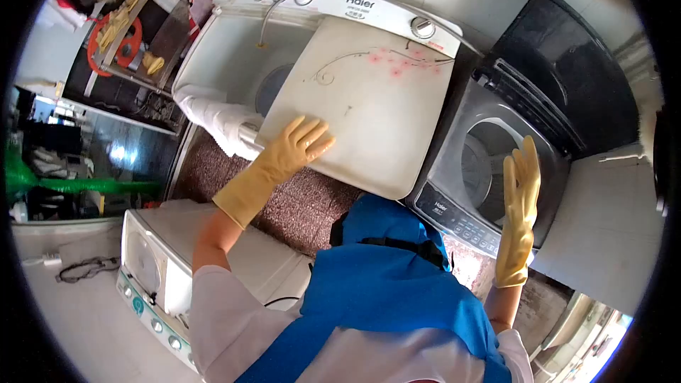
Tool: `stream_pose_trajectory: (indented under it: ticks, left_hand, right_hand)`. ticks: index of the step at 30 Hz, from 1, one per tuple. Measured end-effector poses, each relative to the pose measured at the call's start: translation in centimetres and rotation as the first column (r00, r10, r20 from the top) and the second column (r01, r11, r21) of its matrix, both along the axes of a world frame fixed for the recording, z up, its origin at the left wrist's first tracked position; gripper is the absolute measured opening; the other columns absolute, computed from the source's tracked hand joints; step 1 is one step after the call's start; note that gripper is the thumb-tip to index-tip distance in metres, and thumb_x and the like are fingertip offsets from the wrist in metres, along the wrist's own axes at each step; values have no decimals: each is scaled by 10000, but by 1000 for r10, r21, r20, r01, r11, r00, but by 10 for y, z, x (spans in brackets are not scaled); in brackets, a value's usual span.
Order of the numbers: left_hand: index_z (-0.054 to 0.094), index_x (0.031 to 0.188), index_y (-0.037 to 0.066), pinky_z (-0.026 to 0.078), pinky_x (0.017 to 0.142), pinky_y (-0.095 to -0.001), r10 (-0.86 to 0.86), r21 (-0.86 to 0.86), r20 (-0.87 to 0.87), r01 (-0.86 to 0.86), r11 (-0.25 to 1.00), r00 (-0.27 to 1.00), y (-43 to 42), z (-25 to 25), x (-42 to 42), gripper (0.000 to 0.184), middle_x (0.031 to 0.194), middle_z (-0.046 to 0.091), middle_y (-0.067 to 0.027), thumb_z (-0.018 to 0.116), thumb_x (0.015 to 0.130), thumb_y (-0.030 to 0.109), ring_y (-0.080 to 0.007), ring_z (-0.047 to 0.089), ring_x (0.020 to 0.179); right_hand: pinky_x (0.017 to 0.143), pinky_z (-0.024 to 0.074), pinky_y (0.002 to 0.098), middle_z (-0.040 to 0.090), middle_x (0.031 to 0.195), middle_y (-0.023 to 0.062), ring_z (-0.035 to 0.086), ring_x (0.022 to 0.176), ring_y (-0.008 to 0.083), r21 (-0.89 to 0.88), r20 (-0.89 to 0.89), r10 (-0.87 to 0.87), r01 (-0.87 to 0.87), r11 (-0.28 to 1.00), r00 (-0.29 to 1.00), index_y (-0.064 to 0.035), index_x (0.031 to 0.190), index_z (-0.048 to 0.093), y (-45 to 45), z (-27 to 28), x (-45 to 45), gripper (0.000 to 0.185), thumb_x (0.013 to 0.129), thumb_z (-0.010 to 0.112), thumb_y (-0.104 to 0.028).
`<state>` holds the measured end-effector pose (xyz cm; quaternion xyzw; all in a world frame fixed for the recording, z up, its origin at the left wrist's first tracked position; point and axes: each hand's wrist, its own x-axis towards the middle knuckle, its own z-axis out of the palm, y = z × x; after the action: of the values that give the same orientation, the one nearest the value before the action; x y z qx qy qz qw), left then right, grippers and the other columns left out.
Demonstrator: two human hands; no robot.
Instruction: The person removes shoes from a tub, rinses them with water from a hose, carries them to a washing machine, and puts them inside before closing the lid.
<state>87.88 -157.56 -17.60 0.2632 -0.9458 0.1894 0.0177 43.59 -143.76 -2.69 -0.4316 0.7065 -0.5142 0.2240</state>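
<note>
Both my hands wear yellow rubber gloves. My left hand (pixel 294 149) lies with fingers spread at the front left edge of the cream lid (pixel 379 110) of a white twin-tub washing machine (pixel 330 4). Pink flowers decorate this lid. To its left the machine's open tub (pixel 241 50) shows, with a white cloth (pixel 216 117) draped over its front rim. My right hand (pixel 523 184) is held up with fingers stretched out, holding nothing, over the right side of a dark grey top-load washing machine (pixel 454 163). That machine's black lid (pixel 567 71) stands raised, showing the drum (pixel 477 163).
A grey hose (pixel 266 25) runs along the white machine's control panel into the tub. On the left stands a shelf with an orange ring (pixel 131 46). Behind my left arm is another white machine with knobs (pixel 145 312). The floor (pixel 280 206) is reddish and speckled.
</note>
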Motion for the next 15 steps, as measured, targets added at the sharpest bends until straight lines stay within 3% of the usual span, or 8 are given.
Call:
stream_pose_trajectory:
  ticks: [3, 5, 6, 7, 9, 10, 13, 15]
  left_hand:
    - [460, 1544, 204, 268, 1263, -490, -80, 30, -118, 84, 996, 990, -4, -19, -3, 653, 1616, 412, -112, 643, 918, 204, -291, 364, 1494]
    - [440, 1563, 164, 246, 1270, -506, 36, 184, 179, -69, 981, 983, -3, -4, -10, 727, 1639, 368, -142, 694, 885, 237, -335, 320, 1524]
    - [401, 1589, 126, 231, 1280, -503, 27, 358, 158, -83, 930, 987, -6, 20, -13, 815, 1674, 287, -189, 732, 859, 279, -346, 258, 1557]
    - [401, 1589, 126, 231, 1280, -503, -1, 353, 157, -55, 934, 988, -14, 42, -23, 815, 1674, 287, -189, 732, 859, 279, -346, 258, 1557]
    - [394, 1590, 107, 243, 1280, -494, 49, 707, 73, -86, 702, 996, -35, 70, -47, 861, 1673, 273, -226, 772, 837, 284, -355, 254, 1558]
    - [407, 1579, 92, 269, 1274, -470, 0, 722, -44, 32, 691, 999, -58, 63, -56, 791, 1657, 305, -235, 744, 897, 310, -344, 311, 1536]
    - [487, 1522, 107, 360, 1229, -407, 252, 818, -346, 159, 553, 904, -134, 27, -114, 694, 1510, 529, -213, 687, 963, 464, -321, 516, 1403]
    - [528, 1439, 30, 441, 1164, -411, 569, 972, -220, 228, 59, 792, -189, 41, -184, 633, 1451, 572, -233, 655, 992, 460, -324, 568, 1345]
  right_hand:
    - [1154, 452, 362, 431, 1596, 140, 525, 1371, 276, 59, -35, -103, 105, 993, 994, -129, 1553, 459, 4, 13, 1, 555, 1027, 638, -110]
    - [1131, 456, 366, 456, 1580, 155, 529, 1368, 285, -87, -218, -26, 7, 996, 976, -122, 1570, 439, 17, 8, -15, 588, 1023, 652, -148]
    - [1111, 454, 388, 498, 1551, 185, 555, 1349, 298, 115, -81, -83, 92, 989, 993, -105, 1581, 421, 13, -13, -59, 624, 1016, 663, -215]
    - [1111, 454, 388, 498, 1551, 185, 555, 1349, 298, 110, -82, -112, 121, 986, 990, -105, 1581, 421, 23, -19, -64, 624, 1016, 663, -215]
    - [1171, 404, 390, 442, 1594, 134, 484, 1415, 285, 129, -115, -262, 276, 952, 958, -95, 1574, 411, 48, -30, -72, 594, 1040, 644, -211]
    - [1185, 394, 395, 436, 1598, 123, 472, 1427, 289, 144, -131, -334, 351, 925, 933, -89, 1570, 409, 59, -36, -78, 585, 1045, 643, -198]
    - [1151, 400, 414, 551, 1473, 225, 549, 1344, 276, -1, -145, -495, 500, 866, 857, -113, 1584, 404, 99, -60, -80, 613, 1040, 639, -273]
    - [1170, 375, 432, 469, 1521, 239, 494, 1374, 265, 65, -12, -561, 560, 826, 828, -111, 1575, 412, 143, -74, -87, 598, 1051, 629, -300]
